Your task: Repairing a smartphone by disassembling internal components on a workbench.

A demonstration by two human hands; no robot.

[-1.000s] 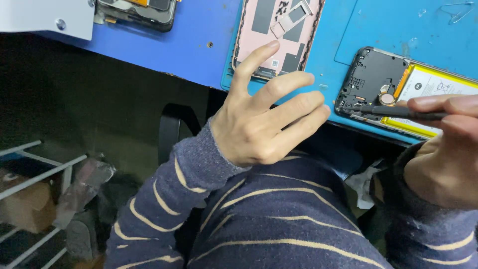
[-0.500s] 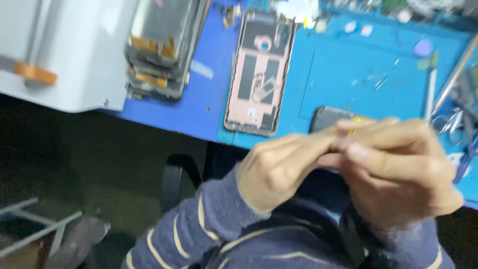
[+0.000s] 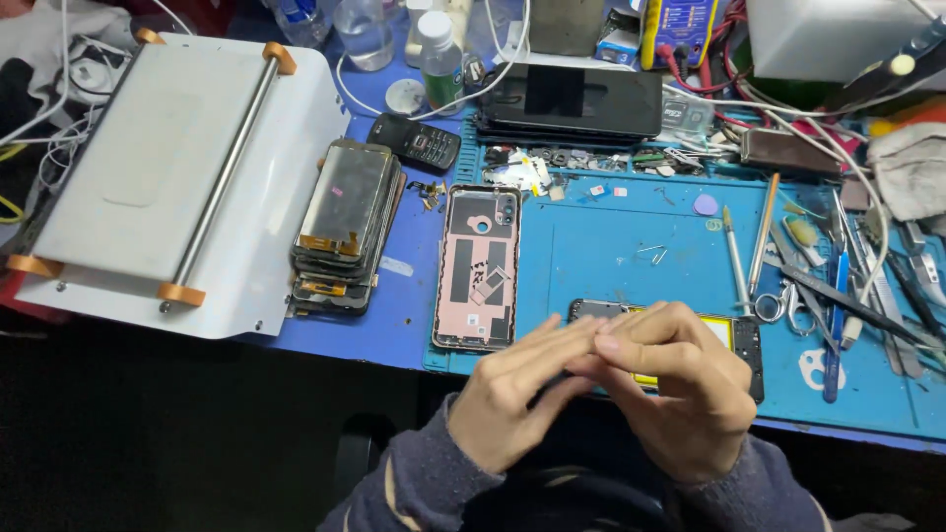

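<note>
While I look down from the head camera, both hands meet at the near edge of the bench.
Opened phone: the opened phone point(image 3: 734, 340), yellow battery showing, lies on the blue mat point(image 3: 591, 256) just behind my hands, partly hidden by them.
Left hand: my left hand point(image 3: 512, 399) has its fingers stretched out and pressed together, tips touching the right hand; I cannot tell whether it pinches anything.
Right hand: my right hand point(image 3: 680, 394) is curled, fingertips closed against the left fingers above the phone's near end; what it grips, if anything, is hidden.
Pink back cover: a pink back cover point(image 3: 478, 268) lies inside up, left of the phone.
Stack of screens: a stack of screens point(image 3: 345, 222) sits further left, beside a white machine point(image 3: 168, 167).
Tools: tweezers, scissors and screwdrivers point(image 3: 838, 296) lie to the right on the mat.
Far edge: a dark tablet point(image 3: 572, 100) and a small keypad phone point(image 3: 416, 143).
</note>
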